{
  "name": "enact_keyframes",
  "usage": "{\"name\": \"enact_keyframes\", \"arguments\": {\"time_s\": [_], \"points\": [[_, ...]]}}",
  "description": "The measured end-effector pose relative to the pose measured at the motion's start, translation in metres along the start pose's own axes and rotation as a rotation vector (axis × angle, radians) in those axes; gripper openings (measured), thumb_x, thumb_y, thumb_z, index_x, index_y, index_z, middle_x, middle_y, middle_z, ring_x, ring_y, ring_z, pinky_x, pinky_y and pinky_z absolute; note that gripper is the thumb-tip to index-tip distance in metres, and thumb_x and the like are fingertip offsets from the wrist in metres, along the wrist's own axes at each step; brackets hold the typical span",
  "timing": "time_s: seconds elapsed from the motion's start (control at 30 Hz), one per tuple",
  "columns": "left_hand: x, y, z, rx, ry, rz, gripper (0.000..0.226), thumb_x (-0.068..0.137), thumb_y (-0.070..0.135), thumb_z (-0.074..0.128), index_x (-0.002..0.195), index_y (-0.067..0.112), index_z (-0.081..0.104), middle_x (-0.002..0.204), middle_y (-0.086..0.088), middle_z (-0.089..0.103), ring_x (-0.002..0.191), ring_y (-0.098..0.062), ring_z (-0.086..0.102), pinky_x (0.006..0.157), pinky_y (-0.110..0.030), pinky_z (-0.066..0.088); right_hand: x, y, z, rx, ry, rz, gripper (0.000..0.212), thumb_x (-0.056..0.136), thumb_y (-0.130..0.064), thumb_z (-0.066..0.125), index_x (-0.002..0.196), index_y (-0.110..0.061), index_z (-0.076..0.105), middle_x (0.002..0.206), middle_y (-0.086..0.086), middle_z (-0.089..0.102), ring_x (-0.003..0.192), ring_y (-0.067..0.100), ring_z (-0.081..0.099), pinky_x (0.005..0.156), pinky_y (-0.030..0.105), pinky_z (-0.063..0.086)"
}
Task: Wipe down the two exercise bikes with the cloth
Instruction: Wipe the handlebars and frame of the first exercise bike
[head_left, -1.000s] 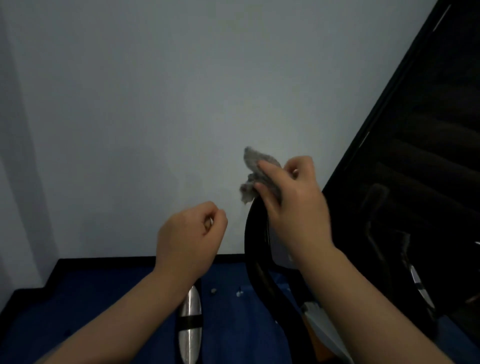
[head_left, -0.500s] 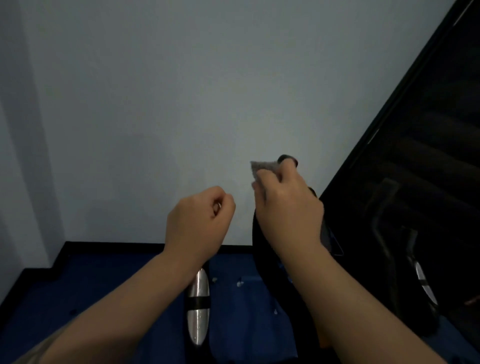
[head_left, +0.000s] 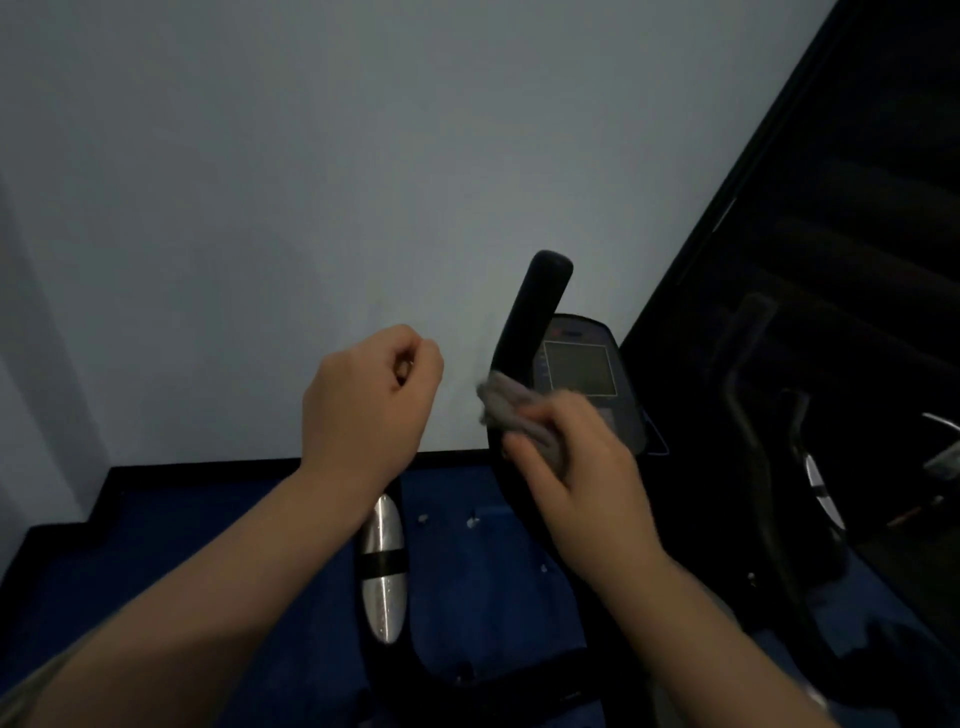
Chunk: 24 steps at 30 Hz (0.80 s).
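A black exercise bike stands in front of me, its right handlebar rising upright beside the console screen. My right hand presses a grey cloth around the middle of that handlebar. My left hand is a closed fist on the bike's left handlebar, whose silver grip sensor shows below my wrist. A second dark bike shows dimly at the right.
A pale wall fills the view ahead, with a black skirting above blue carpet. A dark glass panel with reflections takes up the right side.
My right hand has slid the cloth down from the handlebar's tip to its middle, baring the black tip and the console. My left fist has barely moved.
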<state>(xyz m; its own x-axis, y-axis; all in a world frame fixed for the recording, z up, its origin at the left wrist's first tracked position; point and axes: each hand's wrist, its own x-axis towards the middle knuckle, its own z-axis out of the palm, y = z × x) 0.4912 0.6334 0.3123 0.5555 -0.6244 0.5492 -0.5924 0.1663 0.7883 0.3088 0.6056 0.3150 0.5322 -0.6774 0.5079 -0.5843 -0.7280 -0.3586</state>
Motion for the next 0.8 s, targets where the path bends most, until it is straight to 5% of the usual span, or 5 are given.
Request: {"name": "enact_keyframes", "arguments": {"time_s": [0.23, 0.43, 0.53, 0.63, 0.8], "points": [[0.000, 0.001, 0.000, 0.002, -0.003, 0.037, 0.033, 0.087, 0.028, 0.049, 0.062, 0.010, 0.060, 0.047, -0.005, 0.050, 0.047, -0.023, 0.050, 0.047, -0.035, 0.041, 0.025, -0.001, -0.026, 0.158, 0.087, 0.163, 0.013, 0.088, -0.037, 0.061, 0.088, -0.024, 0.057, 0.084, -0.008, 0.065, 0.078, 0.011, 0.062, 0.068, 0.039, 0.053], [0.000, 0.001, 0.000, -0.033, -0.009, 0.014, 0.033, 0.087, 0.029, 0.049, 0.063, 0.010, 0.060, 0.048, -0.005, 0.052, 0.050, -0.028, 0.054, 0.051, -0.047, 0.047, -0.033, -0.046, 0.015, -0.361, 0.001, 0.045, 0.030, 0.084, -0.033, 0.067, 0.106, -0.021, 0.052, 0.102, -0.002, 0.061, 0.062, 0.015, 0.062, 0.045, 0.022, 0.040], [-0.001, 0.002, 0.000, -0.057, -0.020, 0.000, 0.031, 0.087, 0.027, 0.051, 0.060, 0.016, 0.061, 0.045, 0.003, 0.050, 0.048, -0.022, 0.053, 0.051, -0.042, 0.047, -0.047, -0.032, -0.015, -0.070, -0.136, 0.083, 0.017, 0.083, -0.040, 0.063, 0.092, -0.033, 0.051, 0.088, -0.015, 0.055, 0.071, 0.006, 0.058, 0.056, 0.024, 0.043], [0.000, 0.003, 0.001, -0.056, -0.010, -0.008, 0.029, 0.086, 0.025, 0.051, 0.060, 0.018, 0.061, 0.046, 0.001, 0.051, 0.050, -0.023, 0.054, 0.052, -0.042, 0.048, -0.001, -0.021, -0.040, 0.224, 0.085, 0.105, 0.019, 0.082, -0.044, 0.061, 0.086, -0.027, 0.054, 0.082, -0.012, 0.059, 0.075, 0.012, 0.061, 0.061, 0.040, 0.052], [0.001, 0.002, 0.001, -0.068, -0.010, -0.010, 0.029, 0.085, 0.025, 0.052, 0.058, 0.021, 0.061, 0.045, 0.003, 0.050, 0.046, -0.018, 0.050, 0.050, -0.038, 0.045, 0.009, -0.026, 0.000, -0.003, -0.001, 0.068, 0.024, 0.088, -0.044, 0.057, 0.092, -0.021, 0.054, 0.091, -0.009, 0.053, 0.079, 0.014, 0.056, 0.064, 0.037, 0.050]]}}
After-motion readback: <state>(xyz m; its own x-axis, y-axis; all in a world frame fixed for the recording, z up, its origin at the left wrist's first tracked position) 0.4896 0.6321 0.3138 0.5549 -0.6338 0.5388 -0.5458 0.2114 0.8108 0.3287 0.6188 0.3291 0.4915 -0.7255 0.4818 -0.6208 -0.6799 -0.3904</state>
